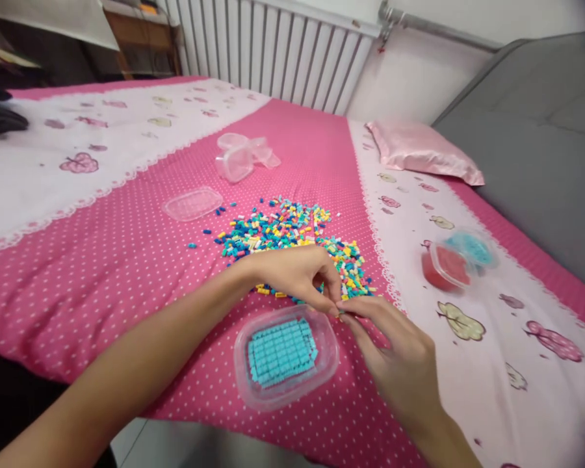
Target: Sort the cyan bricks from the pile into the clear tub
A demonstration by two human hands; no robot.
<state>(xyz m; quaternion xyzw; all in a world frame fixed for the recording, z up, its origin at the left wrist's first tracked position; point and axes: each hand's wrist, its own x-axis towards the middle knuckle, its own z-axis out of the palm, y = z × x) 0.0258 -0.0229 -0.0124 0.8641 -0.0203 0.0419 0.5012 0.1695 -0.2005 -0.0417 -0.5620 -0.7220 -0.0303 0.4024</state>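
Note:
My left hand (302, 276) reaches across in front of a pile of small colourful toy bricks (273, 227), its thumb and fingers pinched. Its fingertips meet those of my right hand (397, 354), also closed in a pinch. Between them shows a tiny toy brick (341, 316), mostly hidden by the fingers. Just below my hands lies a clear plastic container (286, 404) on the bedspread. Inside it, turquoise bricks (283, 351) sit side by side in neat rows. Part of the loose pile is hidden behind my left hand and wrist.
Clear plastic containers (236, 162) and a flat clear lid (192, 203) lie beyond the pile on the pink dotted bedspread (141, 260). To the right stand a container with red contents (446, 268) and one with blue contents (472, 249). A pink pillow (424, 153) rests near the grey headboard (531, 130).

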